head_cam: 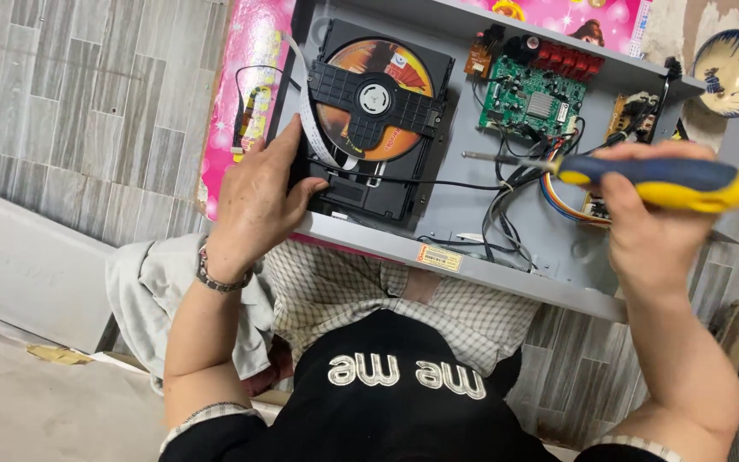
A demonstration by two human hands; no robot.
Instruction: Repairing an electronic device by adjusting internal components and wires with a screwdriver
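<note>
An opened grey disc player chassis (472,214) rests across my lap. Inside it, on the left, sits a black disc drive (378,120) holding an orange disc (404,68). My left hand (254,201) grips the drive's near-left corner, next to a white ribbon cable (308,120). My right hand (652,227) is shut on a blue and yellow screwdriver (643,175). The screwdriver lies level, and its metal tip (472,156) points left over the black wires (506,184) between the drive and the green circuit board (534,98).
A pink board (250,68) lies under the chassis. A small brown board (630,115) sits at the chassis's right end. A blue-patterned bowl (733,73) stands on the tiled floor (87,94) at the top right. Grey cloth (143,291) lies by my left knee.
</note>
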